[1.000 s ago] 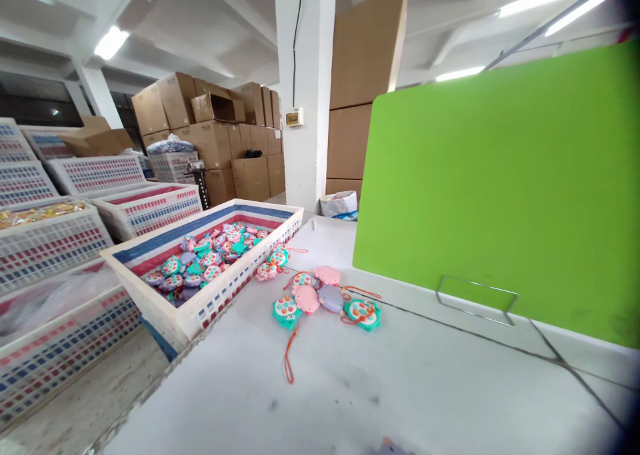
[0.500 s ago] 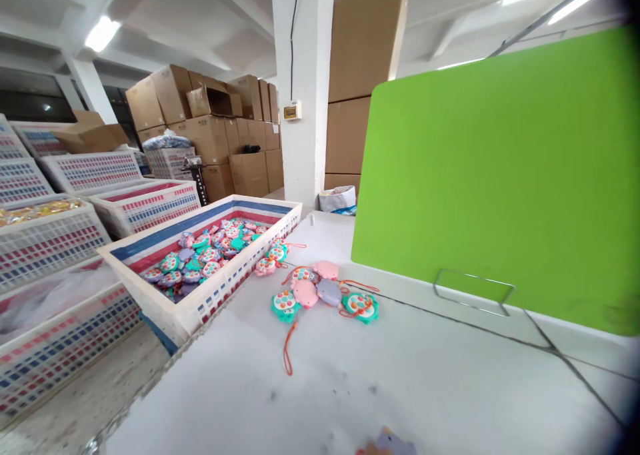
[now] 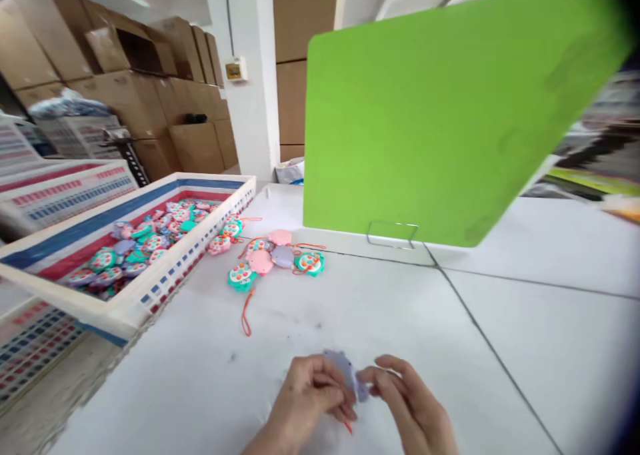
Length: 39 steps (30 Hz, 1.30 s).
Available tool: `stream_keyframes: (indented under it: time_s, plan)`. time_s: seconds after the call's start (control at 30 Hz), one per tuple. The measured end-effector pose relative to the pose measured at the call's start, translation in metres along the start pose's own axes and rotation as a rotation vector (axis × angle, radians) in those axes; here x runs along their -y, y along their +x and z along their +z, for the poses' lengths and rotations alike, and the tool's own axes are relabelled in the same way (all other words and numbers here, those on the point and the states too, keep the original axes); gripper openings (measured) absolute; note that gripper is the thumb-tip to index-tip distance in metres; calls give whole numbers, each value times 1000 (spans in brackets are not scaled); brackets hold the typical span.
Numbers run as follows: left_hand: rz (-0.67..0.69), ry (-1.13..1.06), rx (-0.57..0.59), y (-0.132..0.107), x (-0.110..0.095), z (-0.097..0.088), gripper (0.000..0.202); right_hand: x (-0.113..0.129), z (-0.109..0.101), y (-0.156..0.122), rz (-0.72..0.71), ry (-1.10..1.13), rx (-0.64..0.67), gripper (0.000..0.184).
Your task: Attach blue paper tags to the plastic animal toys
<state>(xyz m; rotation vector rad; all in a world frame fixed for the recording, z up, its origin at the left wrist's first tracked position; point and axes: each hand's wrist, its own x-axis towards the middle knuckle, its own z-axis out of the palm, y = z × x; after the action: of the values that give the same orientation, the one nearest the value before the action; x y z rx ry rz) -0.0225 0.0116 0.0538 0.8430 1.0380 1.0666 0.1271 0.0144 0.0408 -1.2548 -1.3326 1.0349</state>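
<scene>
Newly in view, left hand (image 3: 304, 403) and right hand (image 3: 411, 408) pinch a lilac toy (image 3: 344, 367).

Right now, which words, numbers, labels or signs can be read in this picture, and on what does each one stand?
None can be read.
small box on the pillar: yellow face, any print too blurred.
cardboard cartons: no legible print.
lilac toy, held between left hand and right hand: no lettering shows.
green panel: plain.
</scene>
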Motion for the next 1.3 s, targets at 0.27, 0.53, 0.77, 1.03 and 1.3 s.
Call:
stream_keyframes:
  time_s: [0.27,0.53,0.77,1.03,1.3]
  plan:
    - [-8,194,40,0,-1,2,13,-20,5,1,178,393,156,24]
    - [38,217,-17,1,2,8,15,-23,8,-5,350,708,229,20]
    - [17,275,-42,2,10,2,10,-31,10,-4,354,669,149,19]
    - [19,271,-75,1,11,7,8,-42,10,-7,358,466,91,26]
    - [-3,293,-102,1,10,9,12,-55,10,-11,165,77,87,31]
